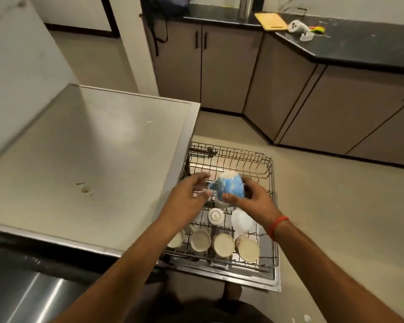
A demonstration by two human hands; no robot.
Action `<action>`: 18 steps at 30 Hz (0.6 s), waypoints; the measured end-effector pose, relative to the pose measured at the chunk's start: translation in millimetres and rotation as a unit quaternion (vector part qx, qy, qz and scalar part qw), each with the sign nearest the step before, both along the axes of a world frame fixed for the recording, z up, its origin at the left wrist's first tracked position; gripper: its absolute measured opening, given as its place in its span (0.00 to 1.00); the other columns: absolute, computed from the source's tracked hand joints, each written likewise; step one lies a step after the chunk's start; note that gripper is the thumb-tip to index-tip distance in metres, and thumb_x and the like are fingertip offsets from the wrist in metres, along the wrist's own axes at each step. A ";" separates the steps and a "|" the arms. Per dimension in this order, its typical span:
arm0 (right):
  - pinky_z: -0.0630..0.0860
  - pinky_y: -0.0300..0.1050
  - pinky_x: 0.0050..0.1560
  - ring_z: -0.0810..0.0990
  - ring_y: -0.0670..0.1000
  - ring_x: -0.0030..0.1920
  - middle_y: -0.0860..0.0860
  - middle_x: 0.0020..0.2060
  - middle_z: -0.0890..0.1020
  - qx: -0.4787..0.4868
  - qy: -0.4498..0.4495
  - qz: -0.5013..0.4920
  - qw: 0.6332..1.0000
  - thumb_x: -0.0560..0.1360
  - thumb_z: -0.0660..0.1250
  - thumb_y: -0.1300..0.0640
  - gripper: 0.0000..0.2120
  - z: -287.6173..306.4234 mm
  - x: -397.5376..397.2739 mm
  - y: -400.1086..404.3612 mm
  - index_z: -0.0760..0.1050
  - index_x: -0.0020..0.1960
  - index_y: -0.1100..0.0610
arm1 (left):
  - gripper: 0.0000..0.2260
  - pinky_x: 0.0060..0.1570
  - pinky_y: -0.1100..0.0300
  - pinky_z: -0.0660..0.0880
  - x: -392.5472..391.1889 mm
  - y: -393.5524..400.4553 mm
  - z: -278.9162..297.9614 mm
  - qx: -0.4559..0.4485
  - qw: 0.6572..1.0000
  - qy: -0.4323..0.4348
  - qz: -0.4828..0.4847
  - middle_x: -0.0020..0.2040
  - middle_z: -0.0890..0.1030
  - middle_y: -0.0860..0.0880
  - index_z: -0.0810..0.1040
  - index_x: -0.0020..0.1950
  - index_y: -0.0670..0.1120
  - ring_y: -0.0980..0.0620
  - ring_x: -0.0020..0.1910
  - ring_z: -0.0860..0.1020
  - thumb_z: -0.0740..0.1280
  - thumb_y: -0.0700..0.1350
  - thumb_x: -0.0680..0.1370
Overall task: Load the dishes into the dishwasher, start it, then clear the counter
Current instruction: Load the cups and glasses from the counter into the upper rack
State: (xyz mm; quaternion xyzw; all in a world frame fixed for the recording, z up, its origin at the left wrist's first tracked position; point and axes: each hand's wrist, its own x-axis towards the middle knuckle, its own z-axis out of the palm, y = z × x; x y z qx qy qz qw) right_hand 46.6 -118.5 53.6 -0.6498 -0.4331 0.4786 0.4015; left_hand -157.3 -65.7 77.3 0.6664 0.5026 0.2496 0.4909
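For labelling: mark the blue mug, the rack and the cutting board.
blue mug (231, 186), head view, on its side wall.
rack (271, 183), head view, right wire rim.
cutting board (271, 21), head view, its top face.

Dim, warm indoor light from overhead. A pale sheen lies on the steel surface (86, 145) near its far right corner. Motion blur softens everything; wide-angle distortion bends lines at the edges.

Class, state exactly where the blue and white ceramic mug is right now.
In the head view, the blue and white ceramic mug is upside down above the pulled-out wire dishwasher rack, held by the right hand, with the left hand by its handle.
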 end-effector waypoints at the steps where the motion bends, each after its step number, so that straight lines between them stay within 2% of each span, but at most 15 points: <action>1: 0.81 0.45 0.56 0.82 0.46 0.56 0.46 0.57 0.81 -0.008 -0.013 0.015 1.000 0.67 0.80 0.48 0.31 -7.3 7.6 0.0 0.73 0.67 0.47 | 0.19 0.60 0.59 0.78 8.7 -1.6 -3.7 0.006 1.000 0.014 -0.008 0.65 0.78 0.54 0.75 0.71 0.54 0.60 0.63 0.76 0.69 0.45 0.81; 3: 0.80 0.43 0.57 0.80 0.45 0.57 0.45 0.58 0.80 -0.025 -0.038 0.050 0.998 0.66 0.81 0.49 0.33 -23.2 22.9 2.3 0.73 0.67 0.47 | 0.21 0.63 0.59 0.76 26.7 -3.1 -13.3 0.005 0.999 0.036 -0.028 0.68 0.75 0.54 0.73 0.73 0.54 0.59 0.66 0.74 0.70 0.47 0.80; 6: 0.80 0.41 0.57 0.79 0.43 0.57 0.43 0.58 0.79 -0.042 -0.055 0.104 0.992 0.66 0.81 0.52 0.34 -46.0 35.5 4.8 0.73 0.68 0.49 | 0.25 0.65 0.58 0.75 46.8 -7.2 -32.9 -0.041 0.995 0.074 -0.062 0.68 0.75 0.54 0.71 0.74 0.54 0.58 0.65 0.75 0.73 0.50 0.77; 8: 0.79 0.40 0.58 0.79 0.40 0.55 0.42 0.56 0.80 -0.044 -0.055 0.128 0.989 0.67 0.80 0.55 0.31 -60.2 38.6 6.3 0.73 0.67 0.49 | 0.29 0.64 0.59 0.76 55.6 -8.9 -48.5 -0.078 0.991 0.092 -0.057 0.65 0.77 0.58 0.71 0.73 0.56 0.62 0.62 0.77 0.76 0.54 0.74; 10: 0.78 0.35 0.56 0.79 0.38 0.54 0.41 0.55 0.80 -0.048 -0.060 0.139 0.987 0.67 0.79 0.56 0.29 -71.4 37.6 8.0 0.74 0.65 0.47 | 0.29 0.61 0.59 0.77 59.0 -10.5 -62.0 -0.103 0.988 0.106 -0.044 0.59 0.79 0.62 0.72 0.71 0.57 0.65 0.58 0.78 0.77 0.55 0.72; 12: 0.76 0.31 0.53 0.80 0.39 0.52 0.40 0.53 0.80 -0.060 -0.064 0.159 0.983 0.67 0.78 0.59 0.28 -80.1 35.8 10.0 0.73 0.63 0.45 | 0.27 0.59 0.56 0.79 59.7 -9.9 -73.1 -0.099 0.985 0.142 -0.022 0.56 0.81 0.61 0.74 0.66 0.59 0.62 0.55 0.80 0.76 0.58 0.69; 16: 0.78 0.43 0.58 0.80 0.47 0.56 0.46 0.57 0.82 -0.057 -0.084 0.182 0.978 0.67 0.76 0.57 0.29 -97.2 25.8 19.6 0.74 0.66 0.48 | 0.25 0.52 0.60 0.78 58.6 -3.2 -91.4 -0.104 0.978 0.179 0.016 0.52 0.83 0.59 0.77 0.62 0.58 0.59 0.51 0.81 0.79 0.53 0.68; 18: 0.76 0.43 0.59 0.79 0.48 0.59 0.47 0.60 0.81 -0.058 -0.096 0.189 0.976 0.68 0.75 0.57 0.30 -105.5 19.2 27.6 0.73 0.69 0.49 | 0.25 0.50 0.60 0.77 57.6 3.9 -104.2 -0.106 0.974 0.196 0.042 0.51 0.82 0.59 0.76 0.61 0.58 0.59 0.50 0.80 0.80 0.52 0.67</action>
